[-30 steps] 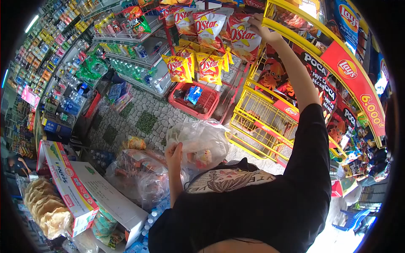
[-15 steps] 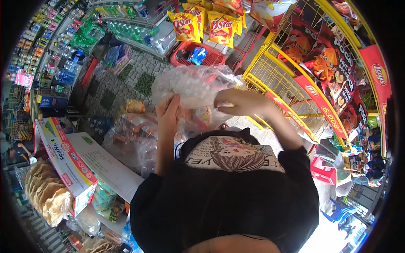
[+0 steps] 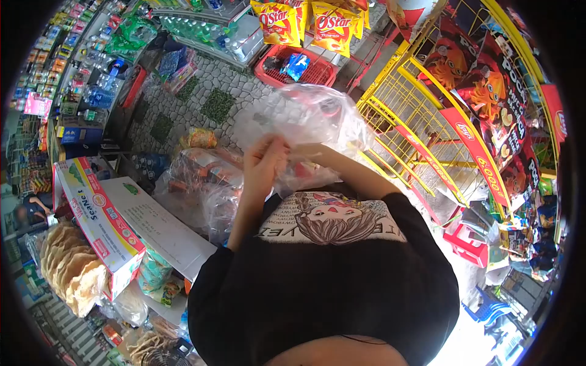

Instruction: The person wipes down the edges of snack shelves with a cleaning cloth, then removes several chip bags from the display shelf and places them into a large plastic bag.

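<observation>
A clear plastic bag (image 3: 311, 113), crumpled and puffed out, hangs in front of my chest. My left hand (image 3: 267, 161) is closed on its near edge, fingers pinched together. Close against it is my right hand (image 3: 299, 150), whose fingers are mostly hidden behind the left hand and the plastic. Below the hands, more clear plastic (image 3: 308, 174) hangs down near my shirt. Left of my left forearm lies a large clear bag of orange-red packets (image 3: 204, 171).
Yellow wire racks (image 3: 390, 116) with snack bags stand at right. Ahead are a red basket (image 3: 296, 73) and yellow chip bags (image 3: 332, 27). A carton (image 3: 97, 219) and a bag of round crackers (image 3: 70, 265) are at left. Bottles (image 3: 195, 33) line the shelves.
My right hand has moved left, from the bag's right side to beside my left hand. The bag has shifted right and spread upward. My left hand has moved slightly right, still gripping.
</observation>
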Demonstrator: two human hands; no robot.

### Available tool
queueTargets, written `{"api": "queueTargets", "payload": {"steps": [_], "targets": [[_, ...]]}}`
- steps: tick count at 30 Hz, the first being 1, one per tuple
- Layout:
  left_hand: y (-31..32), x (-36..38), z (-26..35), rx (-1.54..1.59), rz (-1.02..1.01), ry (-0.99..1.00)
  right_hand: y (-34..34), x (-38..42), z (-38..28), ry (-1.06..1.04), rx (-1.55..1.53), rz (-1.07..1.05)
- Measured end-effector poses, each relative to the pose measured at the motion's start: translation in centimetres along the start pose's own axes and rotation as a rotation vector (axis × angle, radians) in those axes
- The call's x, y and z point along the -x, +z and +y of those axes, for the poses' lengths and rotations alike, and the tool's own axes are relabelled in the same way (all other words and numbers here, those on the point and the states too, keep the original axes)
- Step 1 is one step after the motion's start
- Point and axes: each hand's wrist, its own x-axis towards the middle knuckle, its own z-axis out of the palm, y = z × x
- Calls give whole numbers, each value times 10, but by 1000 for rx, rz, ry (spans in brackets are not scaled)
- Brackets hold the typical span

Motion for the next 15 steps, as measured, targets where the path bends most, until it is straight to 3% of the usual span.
{"api": "queueTargets", "payload": {"steps": [1,2,6,14,15], "targets": [[5,5,-1,-84,-22,-53,5,-9,9,-189,91,77],[9,9,0,-169,-42,-100,3,-14,5,-205,94,71],[5,16,0,-407,-277,-116,-6,17,-2,-58,-19,-113],[1,23,-1,-238,-222,-120,-27,38,-20,359,-214,-422],[0,24,5,-202,-144,-117,-33,44,-20,424,-238,-447]]}}
